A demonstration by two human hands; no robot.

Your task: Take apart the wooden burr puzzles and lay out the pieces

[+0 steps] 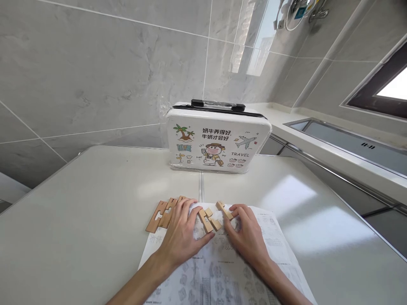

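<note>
Several notched wooden puzzle pieces lie on a white table (95, 203). My left hand (182, 231) rests on a printed instruction sheet (222, 271), its curled fingers touching a joined cluster of wooden pieces (210, 219). My right hand (246, 231) sits just right of that cluster, fingertips pinched on an angled wooden piece (224, 209). More flat notched pieces (162, 214) lie side by side to the left of my left hand.
A white cartoon-printed case (218, 142) with a black handle stands upright against the grey tiled wall behind the pieces. A counter with a recessed sink (349, 142) runs along the right. The table edge falls away at the left.
</note>
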